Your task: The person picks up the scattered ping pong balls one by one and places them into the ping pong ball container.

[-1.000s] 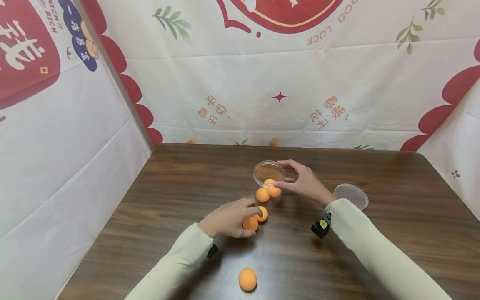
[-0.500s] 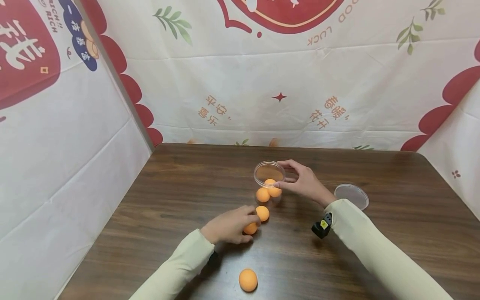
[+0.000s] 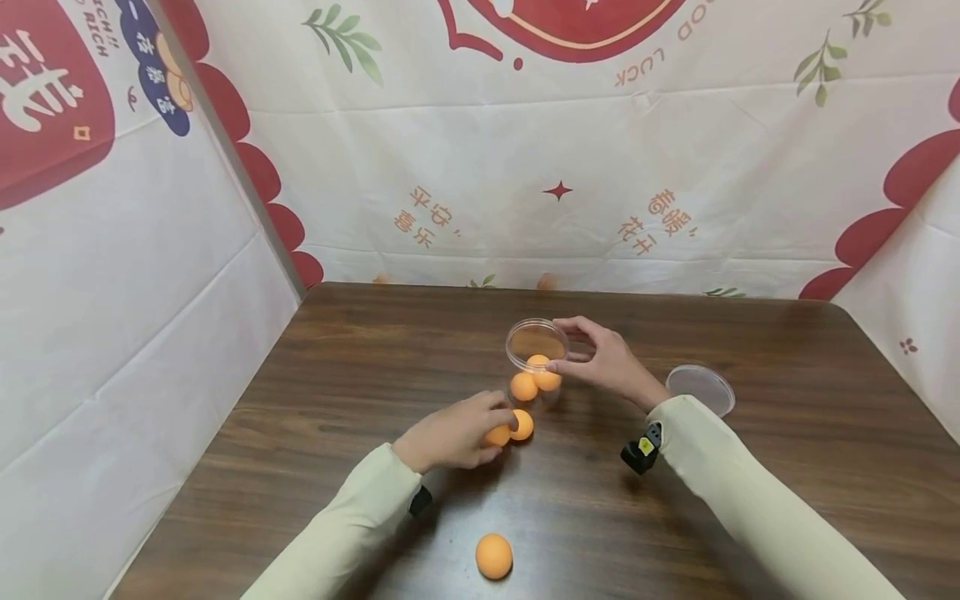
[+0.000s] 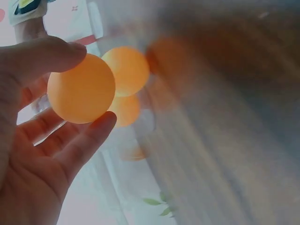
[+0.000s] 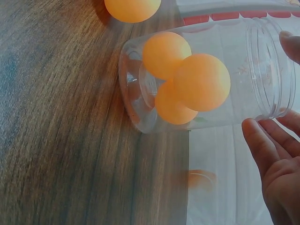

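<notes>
My left hand [image 3: 453,433] pinches an orange ping-pong ball [image 4: 82,89] between thumb and fingertips, just above the table. Right beside those fingers another ping-pong ball [image 3: 522,425] sits on the wood. A clear plastic jar [image 5: 236,70] stands upright with its mouth uncovered, and three orange balls [image 5: 201,83] lie at its bottom. Around the jar's neck, on the right side, my right hand [image 3: 606,362] grips with thumb and fingers. The jar's lower part is partly seen through its own wall in the head view.
A clear round lid [image 3: 701,389] lies on the brown table [image 3: 360,358] to the right, beyond my right forearm. Near the front a single orange ball [image 3: 493,556] rests on the wood. Printed white cloth [image 3: 480,167] hangs behind the table and at the sides.
My left hand first drew back slightly toward the front, then rose a little with one ball in its fingers. The right hand and the jar have stayed in place.
</notes>
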A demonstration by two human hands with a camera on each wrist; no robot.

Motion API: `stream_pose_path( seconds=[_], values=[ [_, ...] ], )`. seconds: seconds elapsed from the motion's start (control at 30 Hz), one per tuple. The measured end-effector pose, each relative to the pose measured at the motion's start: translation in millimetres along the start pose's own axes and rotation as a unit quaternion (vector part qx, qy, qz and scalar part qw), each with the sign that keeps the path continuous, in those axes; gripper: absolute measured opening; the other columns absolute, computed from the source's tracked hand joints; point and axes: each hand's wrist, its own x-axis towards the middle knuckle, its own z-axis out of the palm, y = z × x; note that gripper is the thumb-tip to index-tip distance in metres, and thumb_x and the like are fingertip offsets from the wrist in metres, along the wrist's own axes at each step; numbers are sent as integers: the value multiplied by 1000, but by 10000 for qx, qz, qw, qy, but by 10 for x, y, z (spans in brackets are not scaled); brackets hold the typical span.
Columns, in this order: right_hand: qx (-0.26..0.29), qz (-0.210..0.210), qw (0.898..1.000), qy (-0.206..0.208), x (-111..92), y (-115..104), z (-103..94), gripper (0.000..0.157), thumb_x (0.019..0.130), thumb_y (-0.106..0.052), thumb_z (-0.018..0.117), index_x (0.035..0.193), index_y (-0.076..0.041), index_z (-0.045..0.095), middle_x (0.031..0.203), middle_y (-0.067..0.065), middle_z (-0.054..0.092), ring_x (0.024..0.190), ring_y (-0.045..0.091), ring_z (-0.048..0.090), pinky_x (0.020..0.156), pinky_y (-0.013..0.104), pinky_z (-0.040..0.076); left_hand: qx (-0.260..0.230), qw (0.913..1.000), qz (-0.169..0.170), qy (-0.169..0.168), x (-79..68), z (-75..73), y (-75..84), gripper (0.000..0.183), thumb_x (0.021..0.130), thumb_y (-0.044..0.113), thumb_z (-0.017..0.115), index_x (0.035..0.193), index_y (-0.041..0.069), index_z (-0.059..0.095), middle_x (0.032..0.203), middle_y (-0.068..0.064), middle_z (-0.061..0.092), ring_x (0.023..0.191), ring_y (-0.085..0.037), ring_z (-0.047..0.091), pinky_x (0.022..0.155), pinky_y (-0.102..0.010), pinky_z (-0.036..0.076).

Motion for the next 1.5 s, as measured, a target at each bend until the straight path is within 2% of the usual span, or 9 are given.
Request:
stream_pose_path(
  seconds=[0.13,0.33,0.53,0.63,1.0,1.1,1.23,1.5],
  values=[
    [-45,-22,10000,18,1,-3,-16,63,81,-28,77,134,-9,49,139,13,50,126,31,50,92,36,50,6,9997,119,190,44,-87,-12,24,80,10,73,101,12,62,102,-1,54,90,-12,51,79,-20,46],
    [39,-50,10000,9,8,1,-12,63,80,-28,78,133,-9,50,138,13,50,126,31,51,91,36,51,9,9992,56,393,78,-229,-31,27,81,11,71,107,11,62,105,-3,55,88,-13,51,77,-22,47],
    [169,3,9999,-8,5,15,2,63,80,-28,78,133,-8,50,141,13,48,128,32,50,93,36,50,-94,9942,211,1052,142,-411,-102,30,83,10,70,111,6,62,108,-5,57,94,-15,55,80,-23,49],
    [159,14,9999,12,-4,9,-3,63,81,-28,77,133,-8,49,141,14,47,128,33,49,93,36,50,-119,9904,166,1364,195,-479,-148,29,84,9,69,111,6,62,110,-4,58,97,-14,56,82,-24,49],
    [157,-31,9999,23,-5,-15,14,61,81,-27,77,132,-8,50,141,14,48,127,32,50,93,37,50,-162,9795,-40,2009,456,-530,-294,28,85,9,68,111,3,61,110,-7,57,99,-16,56,86,-25,49],
    [185,-54,9998,42,-1,1,21,60,81,-27,77,132,-9,50,140,13,49,128,32,50,93,37,50,-194,9782,-64,2065,540,-521,-332,27,84,7,68,109,2,61,109,-8,57,96,-17,55,85,-25,49],
    [224,-92,9997,49,-3,7,16,60,81,-26,77,132,-9,50,141,14,48,128,33,49,92,36,50,-252,9799,-101,1978,629,-508,-366,26,85,9,68,110,2,61,109,-8,57,94,-17,56,83,-25,50],
    [278,-64,9996,27,-18,-21,12,63,80,-26,78,133,-9,49,141,13,48,128,32,49,93,34,50,-272,9815,-116,1891,703,-435,-438,25,86,10,67,109,4,61,108,-8,58,92,-16,57,82,-25,50]
  ],
)
